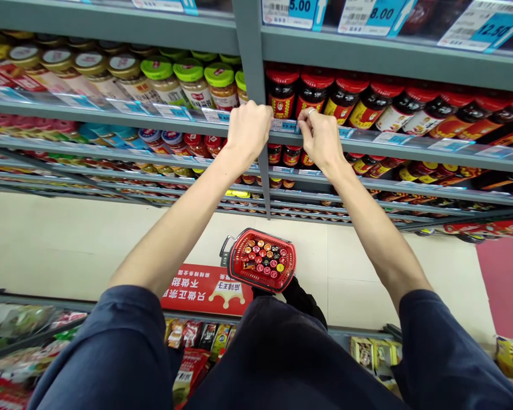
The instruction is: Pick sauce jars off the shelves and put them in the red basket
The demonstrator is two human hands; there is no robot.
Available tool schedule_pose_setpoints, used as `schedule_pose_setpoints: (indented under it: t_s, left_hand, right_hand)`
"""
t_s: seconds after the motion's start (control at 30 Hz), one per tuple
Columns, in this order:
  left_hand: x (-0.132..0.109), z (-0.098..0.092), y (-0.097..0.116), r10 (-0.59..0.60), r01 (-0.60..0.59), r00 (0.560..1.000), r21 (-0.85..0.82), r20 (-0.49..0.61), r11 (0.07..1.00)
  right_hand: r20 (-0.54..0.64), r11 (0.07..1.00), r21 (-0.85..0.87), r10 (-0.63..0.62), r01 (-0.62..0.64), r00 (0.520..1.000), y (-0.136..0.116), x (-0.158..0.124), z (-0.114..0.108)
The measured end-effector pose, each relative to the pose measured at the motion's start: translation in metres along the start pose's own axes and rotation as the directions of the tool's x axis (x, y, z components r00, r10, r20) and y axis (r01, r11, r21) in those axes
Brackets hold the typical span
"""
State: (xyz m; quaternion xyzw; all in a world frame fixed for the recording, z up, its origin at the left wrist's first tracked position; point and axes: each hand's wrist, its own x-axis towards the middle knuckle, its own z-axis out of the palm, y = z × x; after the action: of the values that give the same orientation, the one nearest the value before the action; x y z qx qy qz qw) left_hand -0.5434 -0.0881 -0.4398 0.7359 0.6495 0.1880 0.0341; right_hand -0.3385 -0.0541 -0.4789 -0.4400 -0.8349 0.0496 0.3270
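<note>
Both my arms reach up to the front edge of a grey shop shelf (410, 139). My left hand (248, 132) is curled closed against the shelf edge by the upright post, its fingers hidden behind the knuckles. My right hand (320, 136) pinches a small price label (283, 125) in the edge strip, fingers pressed together. Just above the hands stand red-lidded dark sauce jars (314, 91). Green-lidded jars (192, 82) stand to the left of the post.
A red shopping basket (263, 260) with several jars in it sits on the pale floor below. A red floor sticker (207, 290) lies beside it. Lower shelves of jars run across. Packaged goods fill the shelves behind me (192, 341).
</note>
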Motion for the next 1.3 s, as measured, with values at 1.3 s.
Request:
schedule_pose_setpoints:
  t_s: [1.3]
  left_hand:
    - [0.001, -0.005, 0.016, 0.062, -0.064, 0.998, 0.078, 0.017, 0.995]
  right_hand:
    - [-0.116, 0.976, -0.124, 0.162, -0.177, 0.98, -0.012, 0.001, -0.018]
